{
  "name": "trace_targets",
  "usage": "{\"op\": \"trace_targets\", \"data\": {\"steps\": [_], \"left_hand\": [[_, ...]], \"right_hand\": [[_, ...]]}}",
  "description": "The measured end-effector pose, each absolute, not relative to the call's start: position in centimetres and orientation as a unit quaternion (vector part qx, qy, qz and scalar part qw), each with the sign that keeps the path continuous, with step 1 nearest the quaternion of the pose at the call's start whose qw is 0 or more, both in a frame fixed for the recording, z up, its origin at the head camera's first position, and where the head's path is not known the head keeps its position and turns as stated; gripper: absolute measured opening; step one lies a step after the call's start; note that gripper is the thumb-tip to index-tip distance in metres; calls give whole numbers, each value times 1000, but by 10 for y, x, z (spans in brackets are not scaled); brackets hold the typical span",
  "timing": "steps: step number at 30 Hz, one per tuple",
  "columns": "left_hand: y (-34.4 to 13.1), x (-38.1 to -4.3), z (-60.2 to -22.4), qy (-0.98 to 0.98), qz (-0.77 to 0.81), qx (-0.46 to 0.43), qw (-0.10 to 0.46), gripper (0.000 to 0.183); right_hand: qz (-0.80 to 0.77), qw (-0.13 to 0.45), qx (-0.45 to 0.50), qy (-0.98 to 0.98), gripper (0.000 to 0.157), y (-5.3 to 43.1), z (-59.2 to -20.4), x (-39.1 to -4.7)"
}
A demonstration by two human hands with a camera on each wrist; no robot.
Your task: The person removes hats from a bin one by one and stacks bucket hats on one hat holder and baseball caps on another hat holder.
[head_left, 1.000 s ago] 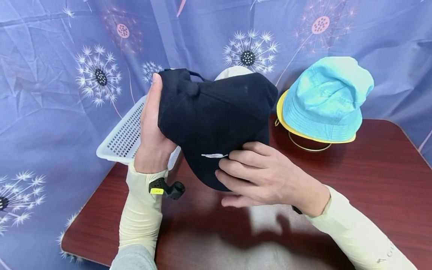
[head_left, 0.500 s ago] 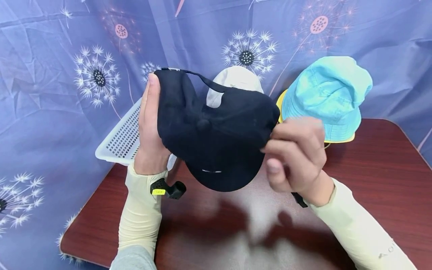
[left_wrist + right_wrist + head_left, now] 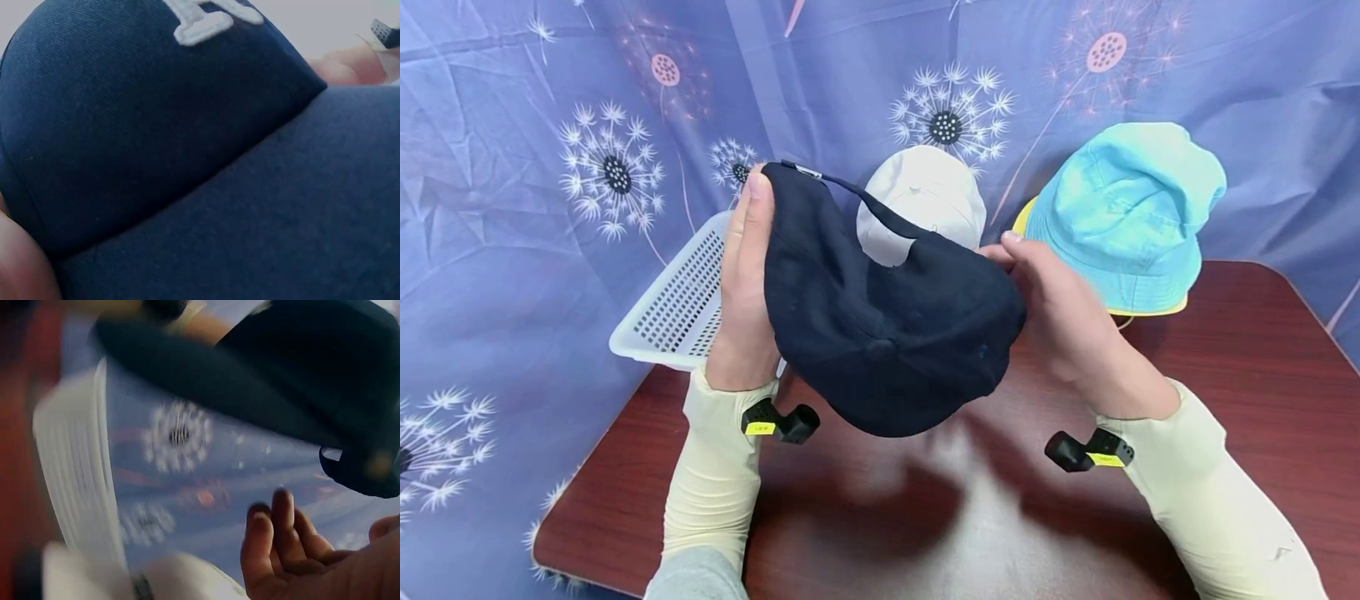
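Note:
A dark navy baseball cap [image 3: 887, 358] is held up above the table in the head view, crown toward me and back strap [image 3: 880, 212] at the far side. My left hand [image 3: 747, 300] grips its left side, thumb along the outside; the other fingers are mostly hidden. White raised lettering [image 3: 206, 28] shows on the cap's front in the left wrist view. My right hand [image 3: 1067, 325] is beside the cap's right edge, thumb up. In the right wrist view its fingers [image 3: 256, 547] are loosely bent and hold nothing, apart from the cap.
A white cap [image 3: 921, 196] sits behind the navy one. At right, a light blue bucket hat [image 3: 1135, 217] with a yellow brim edge rests on a wire stand. A white perforated basket [image 3: 662, 325] stands at left on the reddish-brown table [image 3: 1247, 350], before a patterned curtain [image 3: 820, 75].
The right hand has left the cap's front, passed along its right side and turned thumb up. The cap has tipped, so its white mark is out of the head view and more crown and strap show.

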State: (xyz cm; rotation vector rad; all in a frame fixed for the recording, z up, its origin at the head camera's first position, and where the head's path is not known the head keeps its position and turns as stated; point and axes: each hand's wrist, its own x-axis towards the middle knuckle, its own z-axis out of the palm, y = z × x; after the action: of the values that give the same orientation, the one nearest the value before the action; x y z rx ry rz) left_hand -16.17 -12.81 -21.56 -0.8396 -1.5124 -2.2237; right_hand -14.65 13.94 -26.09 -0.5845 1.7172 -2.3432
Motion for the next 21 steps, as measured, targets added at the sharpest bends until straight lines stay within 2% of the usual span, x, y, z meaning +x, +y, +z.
{"op": "trace_targets", "data": {"steps": [2,3,5,12,16,21], "left_hand": [[-127,-165,-218,-533,-775,-294,167,32],[-126,-167,-218,-527,-779,-295,167,31],[-125,-170,-220,-525,-776,-301,174,31],[-121,-173,-225,-537,-766,-309,171,28],[-119,-175,-227,-528,-772,-313,164,28],[-118,-179,-230,-531,-772,-311,160,29]], "right_hand": [[-808,167,-187,533,52,140,-262,-148],[-816,188,-187,514,54,140,-262,-148],[-824,193,-200,493,55,138,-263,-148],[-838,111,-196,497,48,133,-262,-143],[-846,85,-179,495,44,129,-262,-142],[-848,-5,-171,502,36,125,-264,-146]]}}
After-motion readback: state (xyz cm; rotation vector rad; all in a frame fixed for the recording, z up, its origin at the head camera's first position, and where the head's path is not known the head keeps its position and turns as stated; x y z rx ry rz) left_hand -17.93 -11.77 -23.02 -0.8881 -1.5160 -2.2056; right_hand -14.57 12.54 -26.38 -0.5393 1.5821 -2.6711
